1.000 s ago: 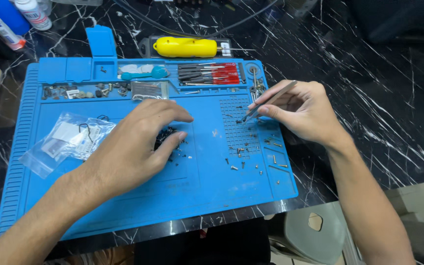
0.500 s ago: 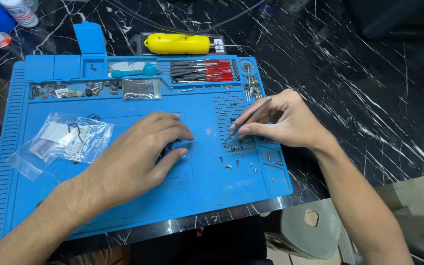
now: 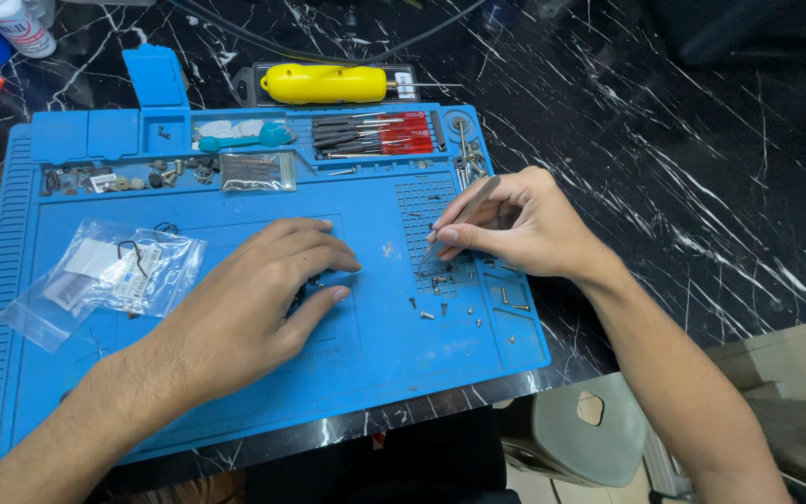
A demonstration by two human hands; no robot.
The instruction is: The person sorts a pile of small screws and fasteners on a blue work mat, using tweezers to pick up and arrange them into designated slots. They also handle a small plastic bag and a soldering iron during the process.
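On the blue silicone work mat (image 3: 235,411), tweezers (image 3: 459,220) are pinched in the right hand (image 3: 524,224), tips now lowered onto the gridded screw area (image 3: 440,229); half a second ago they were held slightly higher and nearer the mat's right edge. Loose screws (image 3: 440,308) are scattered just below the tips. Whether one is gripped cannot be told, the tips being too small. The left hand (image 3: 254,308) is kept pressed, fingers curled, over a small dark part (image 3: 314,280), mostly hidden, position unchanged. A clear plastic bag (image 3: 109,271) lies left of it. A yellow-handled tool (image 3: 328,84) and a red screwdriver set (image 3: 375,133) sit along the top edge, untouched.
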